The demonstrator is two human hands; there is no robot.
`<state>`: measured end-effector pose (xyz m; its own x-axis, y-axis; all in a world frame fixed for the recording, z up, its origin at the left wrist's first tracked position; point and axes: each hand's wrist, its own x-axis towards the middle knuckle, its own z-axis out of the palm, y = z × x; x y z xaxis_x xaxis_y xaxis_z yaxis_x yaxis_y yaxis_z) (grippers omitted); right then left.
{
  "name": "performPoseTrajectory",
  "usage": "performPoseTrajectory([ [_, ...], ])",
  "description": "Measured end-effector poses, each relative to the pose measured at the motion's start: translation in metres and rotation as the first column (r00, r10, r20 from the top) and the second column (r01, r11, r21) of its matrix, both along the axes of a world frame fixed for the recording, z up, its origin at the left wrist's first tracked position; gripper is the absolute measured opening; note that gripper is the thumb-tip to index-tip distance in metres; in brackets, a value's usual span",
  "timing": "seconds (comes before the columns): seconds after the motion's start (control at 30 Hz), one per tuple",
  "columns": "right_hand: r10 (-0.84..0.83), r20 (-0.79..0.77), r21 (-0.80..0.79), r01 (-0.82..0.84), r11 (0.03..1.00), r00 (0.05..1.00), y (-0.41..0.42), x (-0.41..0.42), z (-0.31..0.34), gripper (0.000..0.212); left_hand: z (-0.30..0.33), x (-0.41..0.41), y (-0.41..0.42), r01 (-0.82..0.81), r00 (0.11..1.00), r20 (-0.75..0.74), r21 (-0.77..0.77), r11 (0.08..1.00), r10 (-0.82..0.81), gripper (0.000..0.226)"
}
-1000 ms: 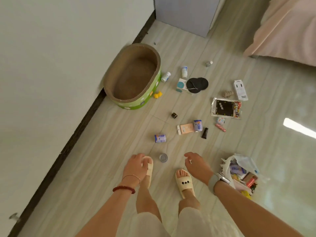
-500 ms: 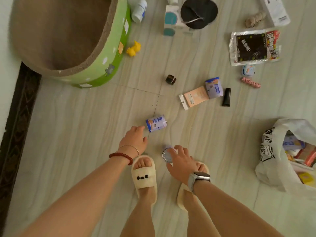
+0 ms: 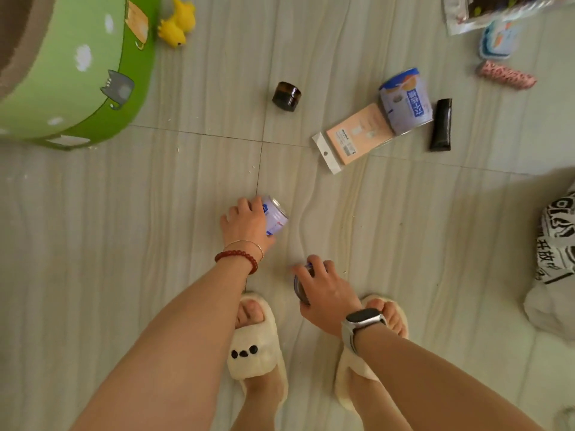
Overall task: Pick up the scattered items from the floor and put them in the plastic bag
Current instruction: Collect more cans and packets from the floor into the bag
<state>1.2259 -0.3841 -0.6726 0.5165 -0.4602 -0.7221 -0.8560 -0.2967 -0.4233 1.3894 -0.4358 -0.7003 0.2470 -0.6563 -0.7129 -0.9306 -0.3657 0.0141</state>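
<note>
Both hands grabbing: left hand [image 3: 245, 223] curls round a blue can [image 3: 275, 219]; right hand [image 3: 326, 295] clutches another small tin [image 3: 301, 287]; next, lift both toward the plastic bag [image 3: 557, 244].

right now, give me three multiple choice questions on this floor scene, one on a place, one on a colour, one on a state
1. Where does the third can lie?
A. on the peach packet
B. inside the green tub
C. in the plastic bag

2. What colour is the small toy beside the green tub?
A. red
B. yellow
C. black

3. What is the left hand doing?
A. lying flat on the floor
B. gripping a can
C. holding the bag

Answers: 1 A, it overlaps the packet's end; 2 B, it is plainly yellow; 3 B, its fingers curl over the can, as the right hand grips another can.
</note>
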Motion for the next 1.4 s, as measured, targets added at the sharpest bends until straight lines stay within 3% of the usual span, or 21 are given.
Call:
performPoseTrajectory([
  [0.2,-0.213,-0.041,0.003,0.213,0.977,0.976,-0.047,-0.036,0.056,0.054,0.065,-0.013,0.008,-0.297,0.943,-0.157,0.0,0.955,0.293,0.067],
  [0.4,-0.541,-0.058,-0.084,0.536,0.84,0.839,-0.067,-0.076,0.146,0.054,0.164,-0.049,-0.007,-0.453,0.835,-0.345,0.012,0.892,0.428,0.063],
  [0.63,-0.857,0.015,-0.066,0.855,0.514,0.516,-0.067,-0.154,0.249,0.058,0.27,-0.132,-0.039,-0.397,0.802,-0.476,0.026,0.917,0.361,0.059],
  [0.77,-0.935,0.048,-0.138,0.929,0.342,0.352,-0.067,-0.231,0.277,0.056,0.301,-0.214,-0.048,-0.358,0.786,-0.525,0.043,0.933,0.326,0.058],
  [0.9,-0.979,0.105,-0.168,0.973,0.158,0.177,-0.077,-0.326,0.266,0.055,0.294,-0.318,-0.061,-0.288,0.775,-0.573,0.055,0.956,0.266,0.058],
  [1.03,-0.998,0.06,-0.179,0.984,0.022,0.034,-0.082,-0.429,0.227,0.058,0.253,-0.426,-0.07,-0.179,0.812,-0.557,0.046,0.983,0.174,0.055],
  [1.23,-0.985,-0.023,-0.148,0.975,-0.164,-0.169,-0.076,-0.518,0.14,0.057,0.158,-0.539,-0.071,0.127,0.912,-0.392,-0.011,0.992,-0.121,0.075],
  [1.33,-0.945,0.04,-0.042,0.945,-0.326,-0.324,-0.077,-0.527,0.104,0.052,0.123,-0.561,-0.07,0.099,0.914,-0.392,-0.027,0.995,-0.102,0.078],
  [1.4,-0.924,0.118,0.011,0.93,-0.366,-0.365,-0.078,-0.524,0.081,0.05,0.098,-0.572,-0.071,0.044,0.925,-0.377,-0.008,0.999,-0.044,0.079],
])
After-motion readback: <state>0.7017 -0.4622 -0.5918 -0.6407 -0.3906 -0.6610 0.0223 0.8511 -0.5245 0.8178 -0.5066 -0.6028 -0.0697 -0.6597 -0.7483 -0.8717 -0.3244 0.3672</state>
